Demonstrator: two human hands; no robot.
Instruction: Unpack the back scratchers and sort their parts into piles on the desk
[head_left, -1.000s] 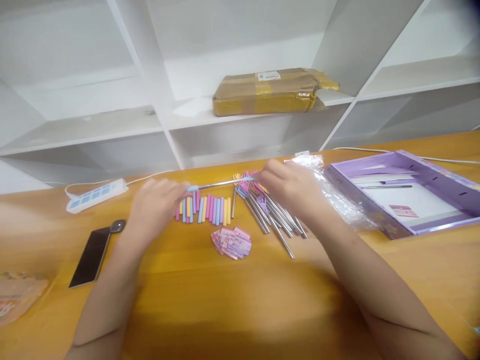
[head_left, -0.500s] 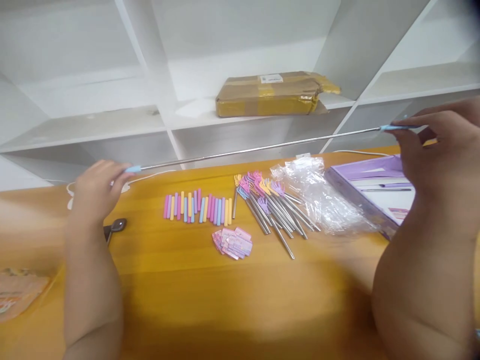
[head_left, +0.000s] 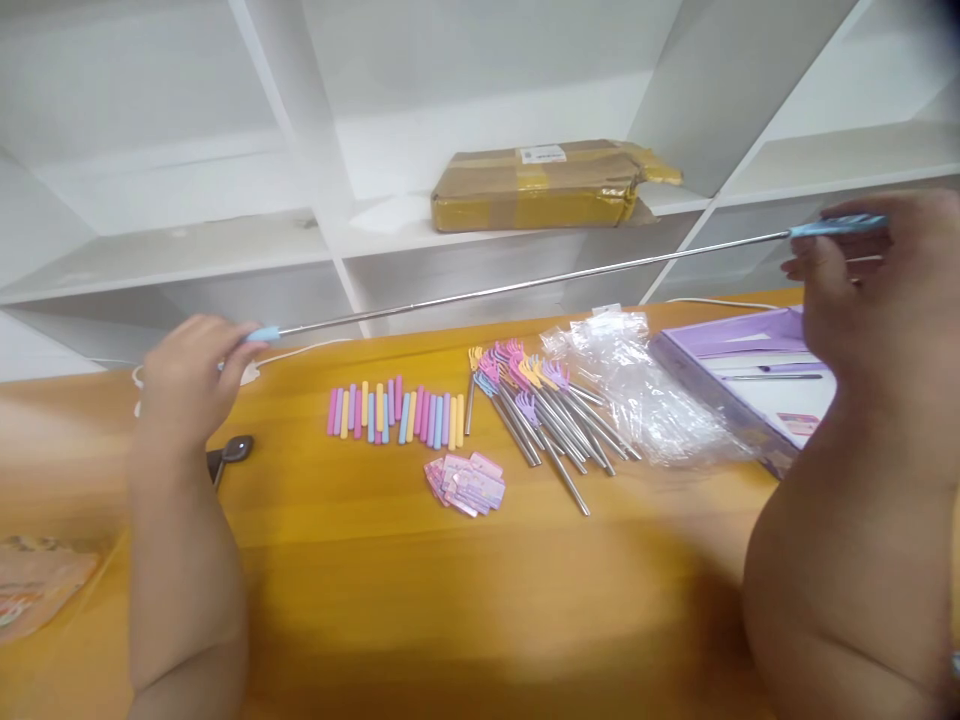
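A thin metal rod (head_left: 525, 284) stretches between my two hands above the table. My left hand (head_left: 196, 375) is closed on the light blue handle (head_left: 264, 334) at its left end. At the right end, my right hand (head_left: 862, 270) grips the light blue piece (head_left: 840, 226) between thumb and fingers. Below lie several pink, purple, blue and yellow tubes (head_left: 396, 415) in a row. Several metal rods (head_left: 559, 430) with coloured hand-shaped tips are piled to the right of them. Small pink cards (head_left: 466, 485) lie in front.
Clear plastic bags (head_left: 652, 400) lie right of the pile, beside a purple box (head_left: 705, 400). A taped cardboard box (head_left: 536, 190) sits on the white shelf behind. A dark round object (head_left: 238, 448) is near my left forearm; an orange packet (head_left: 41, 590) lies far left.
My right hand has moved slightly right and up, and its fingers have shifted, showing more of the blue piece. The rod reaches a little farther right. My left hand has barely moved.
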